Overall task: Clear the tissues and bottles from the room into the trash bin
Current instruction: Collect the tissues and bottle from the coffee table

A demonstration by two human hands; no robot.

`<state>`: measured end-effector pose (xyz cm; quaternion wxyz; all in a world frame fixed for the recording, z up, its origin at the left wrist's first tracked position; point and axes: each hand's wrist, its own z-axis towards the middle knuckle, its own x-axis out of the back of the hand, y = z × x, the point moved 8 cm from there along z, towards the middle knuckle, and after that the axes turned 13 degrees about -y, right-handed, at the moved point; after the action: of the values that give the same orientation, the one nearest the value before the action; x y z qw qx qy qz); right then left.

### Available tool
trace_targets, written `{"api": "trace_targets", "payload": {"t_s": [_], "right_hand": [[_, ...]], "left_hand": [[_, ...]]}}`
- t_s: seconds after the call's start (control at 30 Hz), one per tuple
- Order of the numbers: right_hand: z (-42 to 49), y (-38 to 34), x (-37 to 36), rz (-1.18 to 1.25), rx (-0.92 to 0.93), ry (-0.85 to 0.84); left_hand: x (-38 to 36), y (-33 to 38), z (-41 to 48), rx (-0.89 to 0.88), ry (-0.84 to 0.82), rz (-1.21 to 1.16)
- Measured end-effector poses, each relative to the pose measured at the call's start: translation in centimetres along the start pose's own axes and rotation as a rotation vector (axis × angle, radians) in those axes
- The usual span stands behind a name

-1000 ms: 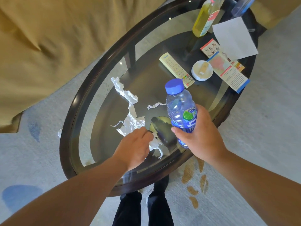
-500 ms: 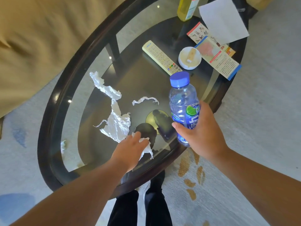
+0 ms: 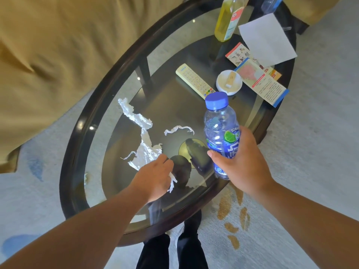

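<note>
The right hand [image 3: 242, 166] grips a clear, blue-capped bottle [image 3: 219, 129] round its blue label, holding it upright over the near edge of the glass counter [image 3: 77, 133]. The left hand [image 3: 155, 177] is low at the same near edge, its fingers [image 3: 165, 160] curled tight on a scrap [image 3: 172, 181] of white tissue that pokes out under the knuckles. Just beyond that hand a long torn tissue [image 3: 143, 150] lies on the glass, trailing toward the left edge, with a thin strip [image 3: 178, 130] apart from it nearer the middle. At the far end stands a yellow bottle [image 3: 229, 18], with part of a blue bottle [image 3: 270, 2] at the very edge. A remote [image 3: 194, 80], a round white dish [image 3: 229, 82], leaflets [image 3: 260, 82] and a paper sheet [image 3: 268, 39] lie toward the far right edge.
</note>
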<state>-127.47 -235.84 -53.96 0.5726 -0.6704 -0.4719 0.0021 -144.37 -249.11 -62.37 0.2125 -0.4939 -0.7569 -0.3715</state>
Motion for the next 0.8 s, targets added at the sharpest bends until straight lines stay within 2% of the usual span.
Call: {"api": "trace_targets", "payload": {"t_s": [0.23,0.47,0.8], "right_hand": [[0.9,-2.1,-0.3,-0.008,0.026,-0.019],[1.8,-2.9,-1.4,0.001,0.056,-0.017],[2.6,-0.9,-2.2,-0.037,0.007,-0.035]], "left_hand": [[3.6,-3.3,-1.7,0.090,0.154,-0.032],[3.9,-5.5,-1.4,0.185,0.209,-0.074],[-0.3,-7.2,1.1,0.255,0.097,-0.025]]}}
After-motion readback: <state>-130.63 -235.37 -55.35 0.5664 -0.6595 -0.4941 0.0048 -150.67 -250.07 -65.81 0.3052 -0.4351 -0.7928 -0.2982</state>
